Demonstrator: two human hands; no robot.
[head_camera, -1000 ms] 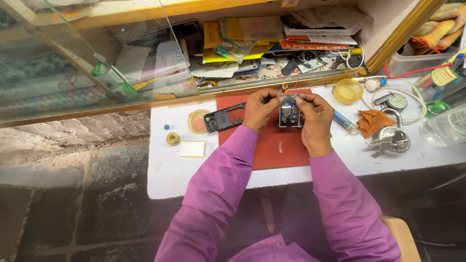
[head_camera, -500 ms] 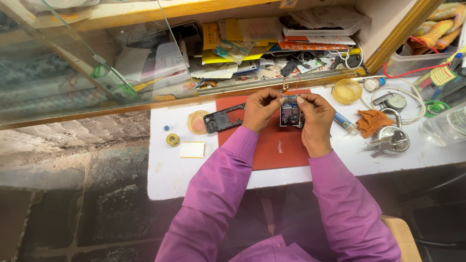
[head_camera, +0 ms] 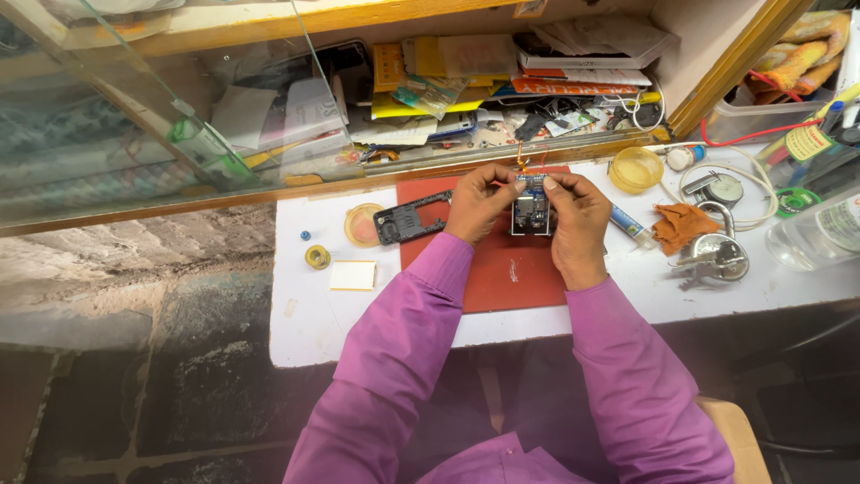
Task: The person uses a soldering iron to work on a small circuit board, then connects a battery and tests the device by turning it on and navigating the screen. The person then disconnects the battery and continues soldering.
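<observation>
Left hand (head_camera: 477, 204) and right hand (head_camera: 575, 220) both pinch the opened phone (head_camera: 530, 206), fingers closed on its sides | phone over red mat (head_camera: 511, 273) on desk (head_camera: 305, 314) | black phone frame (head_camera: 410, 218) just left.

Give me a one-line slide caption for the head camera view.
Both hands, left hand and right hand, hold an opened phone above a red mat.

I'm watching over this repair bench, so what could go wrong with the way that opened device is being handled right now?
Both hands, left hand and right hand, hold the small circuit board above the red mat; a slip could drop it. The dark phone frame lies near the left wrist and might get nudged. The clear bottle at the table's right edge could tip.
</observation>
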